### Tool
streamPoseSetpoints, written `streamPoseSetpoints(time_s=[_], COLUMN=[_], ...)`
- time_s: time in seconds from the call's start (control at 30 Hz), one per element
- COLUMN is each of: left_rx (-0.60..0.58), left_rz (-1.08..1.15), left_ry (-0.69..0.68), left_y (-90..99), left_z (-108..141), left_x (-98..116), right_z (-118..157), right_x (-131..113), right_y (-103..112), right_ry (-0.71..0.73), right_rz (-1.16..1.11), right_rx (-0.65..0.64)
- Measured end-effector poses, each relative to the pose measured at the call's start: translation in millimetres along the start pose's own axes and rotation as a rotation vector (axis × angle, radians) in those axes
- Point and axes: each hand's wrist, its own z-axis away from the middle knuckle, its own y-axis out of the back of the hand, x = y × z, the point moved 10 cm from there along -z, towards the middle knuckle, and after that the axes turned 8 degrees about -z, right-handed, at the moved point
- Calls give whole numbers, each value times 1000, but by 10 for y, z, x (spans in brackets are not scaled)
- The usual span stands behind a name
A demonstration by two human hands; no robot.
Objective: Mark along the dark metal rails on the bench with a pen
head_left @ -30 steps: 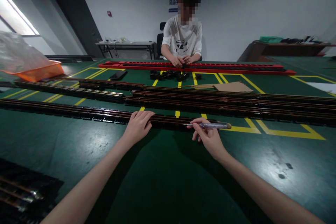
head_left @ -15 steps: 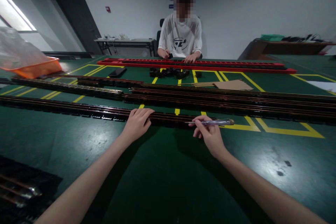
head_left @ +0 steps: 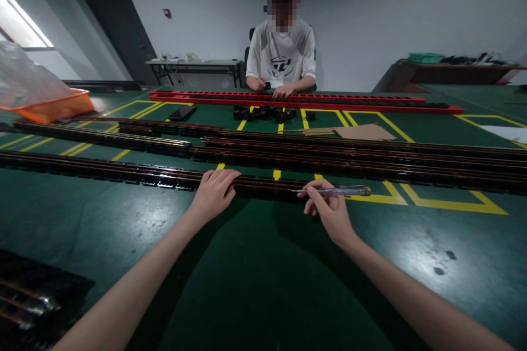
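Observation:
A long dark strip point(head_left: 164, 175) with copper-coloured lines runs across the green table. My left hand point(head_left: 214, 193) is closed over its near edge, fingers together on top and thumb at the side. Further right, my right hand point(head_left: 325, 205) holds a screwdriver point(head_left: 343, 191) with a clear handle between thumb and fingers. The screwdriver lies almost level, its thin shaft pointing left along the strip's right part. Whether the tip touches the strip is too small to tell.
More dark strips point(head_left: 362, 159) lie behind. Beyond them are brown cardboard point(head_left: 364, 132), a phone point(head_left: 183, 113), black parts point(head_left: 263, 114) and a red tray point(head_left: 304, 103), where a person point(head_left: 284, 55) sits. An orange basket point(head_left: 53, 107) stands left; dark strips point(head_left: 28, 296) lie near left.
The view has shifted very slightly. Both my hands keep their places on and beside the strip. Across the table, the person's hand on the red tray has moved a little to the left.

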Motion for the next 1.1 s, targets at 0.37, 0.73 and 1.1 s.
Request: streamPoseSetpoints(time_s=[0.37,0.73,1.1], left_rx=[-10,-10,-10], left_rz=[13,7,-2], left_ry=[-2,-3,-2], left_y=[-5,-15,-9], left_z=[-8,-2,-9], left_x=[8,-2,4], right_z=[2,7,-5], right_x=[-4,-26,0], right_y=[-2,15,-7], right_ry=[15,24,1], right_rz=[-8,23,44], right_rx=[-14,25,0])
